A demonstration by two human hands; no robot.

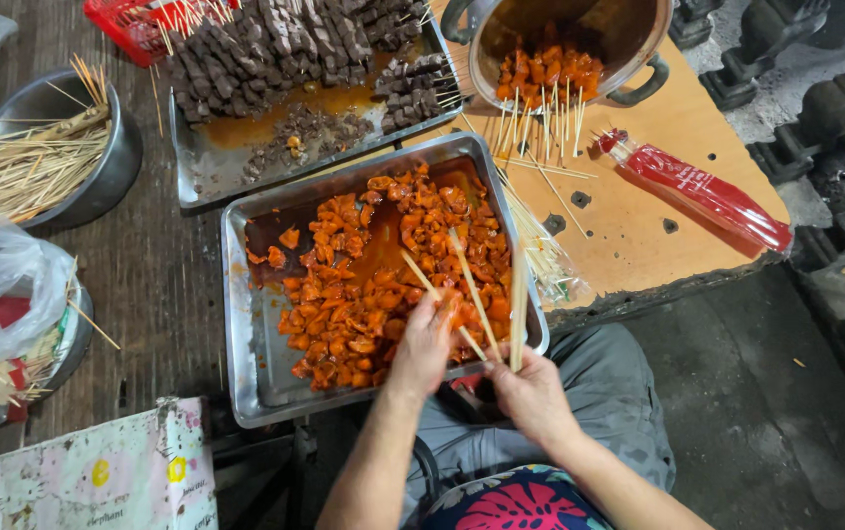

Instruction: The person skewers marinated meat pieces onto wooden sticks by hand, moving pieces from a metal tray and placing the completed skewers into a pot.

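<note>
two steel trays (pixel 246 324), one of orange meat pieces, one of dark skewered meat (pixel 285 44). one pot (pixel 629 39). two metal bowls (pixel 108 167). one red skewer packet (pixel 707 191). one red basket (pixel 123 25). two hands (pixel 422 348).

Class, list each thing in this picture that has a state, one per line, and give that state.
Near tray: partly filled with orange meat.
Far tray: stacked with dark skewers.
Pot: holds a little orange meat.
Red packet: lying flat.
Left hand: pinching skewers over the meat.
Right hand: gripping a bundle of sticks.
</note>
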